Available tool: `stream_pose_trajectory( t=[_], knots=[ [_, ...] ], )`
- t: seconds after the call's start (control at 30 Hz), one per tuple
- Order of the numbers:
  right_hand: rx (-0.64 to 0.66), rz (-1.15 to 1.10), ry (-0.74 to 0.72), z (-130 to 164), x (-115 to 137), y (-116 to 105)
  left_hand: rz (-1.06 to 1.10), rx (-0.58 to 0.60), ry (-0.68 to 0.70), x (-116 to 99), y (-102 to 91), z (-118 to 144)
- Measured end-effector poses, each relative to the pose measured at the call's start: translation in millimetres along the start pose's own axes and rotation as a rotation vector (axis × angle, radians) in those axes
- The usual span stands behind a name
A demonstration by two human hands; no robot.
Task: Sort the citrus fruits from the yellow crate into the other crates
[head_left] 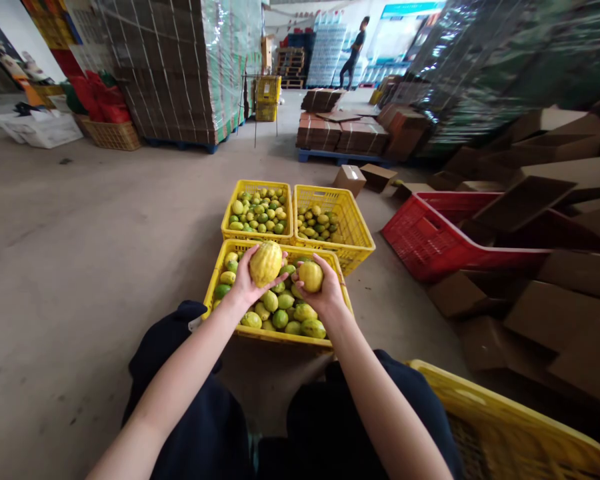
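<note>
My left hand (247, 279) is closed around a large, ribbed yellow lemon (266, 264). A smaller, rounder yellow lemon (311, 276) sits in my right hand (329, 290), fingers curled about it. Both hands are above the near yellow crate (280, 340), a little apart from each other. Inside that crate lie many green and yellow lemons (281, 319), some hidden beneath my hands. Behind it stand two more yellow crates: the left one (223, 223) is well filled with small green-yellow lemons, the right one (360, 233) holds fewer, gathered toward its left side.
Another yellow crate (510, 407) is by my right leg. On the right, a red crate (420, 233) stands among piled cardboard boxes (565, 320). Flattened cartons lie on a blue pallet (325, 157) ahead. A person (353, 57) is in the background.
</note>
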State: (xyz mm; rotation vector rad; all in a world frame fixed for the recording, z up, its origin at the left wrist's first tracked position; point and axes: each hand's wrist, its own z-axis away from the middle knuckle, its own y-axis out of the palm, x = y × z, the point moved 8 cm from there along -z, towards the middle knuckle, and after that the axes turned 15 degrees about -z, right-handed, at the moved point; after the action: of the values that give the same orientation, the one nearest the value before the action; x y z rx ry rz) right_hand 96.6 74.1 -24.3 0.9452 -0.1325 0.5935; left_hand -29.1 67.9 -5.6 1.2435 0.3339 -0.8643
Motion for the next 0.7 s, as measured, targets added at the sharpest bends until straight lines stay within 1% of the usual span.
stream_pose_trajectory(
  t=[0.1, 0.2, 0.27, 0.33, 0.43, 0.5, 0.57, 0.7],
  knots=[
    [-0.017, 0.006, 0.031, -1.1, -1.9, -2.6, -0.003, -0.014, 0.009, -1.6, -1.6, -0.7],
    [-0.071, 0.007, 0.047, -4.0, -4.0, -8.5, -0.029, -0.060, 0.023, -2.7, -6.1, -4.3],
    [-0.105, 0.004, 0.030, -5.4, -3.9, -11.5, -0.021, -0.113, 0.017, -1.2, -10.8, -7.6],
    [-0.119, -0.001, -0.015, -5.6, -1.4, -11.9, 0.012, -0.150, -0.002, 1.8, -13.7, -10.1],
    [-0.103, -0.007, -0.091, -3.4, 3.8, -8.3, 0.061, -0.130, -0.023, 4.7, -10.4, -10.4],
    [-0.092, -0.003, -0.104, -2.0, 4.9, -6.2, 0.074, -0.100, -0.022, 3.9, -6.3, -8.2],
    [-0.099, 0.008, -0.068, -2.1, 2.5, -6.7, 0.063, -0.107, -0.019, 2.0, -5.4, -5.3],
    [-0.123, 0.033, 0.030, -4.9, -5.2, -10.9, 0.024, -0.176, -0.004, -1.9, -10.2, -1.5]
  ],
)
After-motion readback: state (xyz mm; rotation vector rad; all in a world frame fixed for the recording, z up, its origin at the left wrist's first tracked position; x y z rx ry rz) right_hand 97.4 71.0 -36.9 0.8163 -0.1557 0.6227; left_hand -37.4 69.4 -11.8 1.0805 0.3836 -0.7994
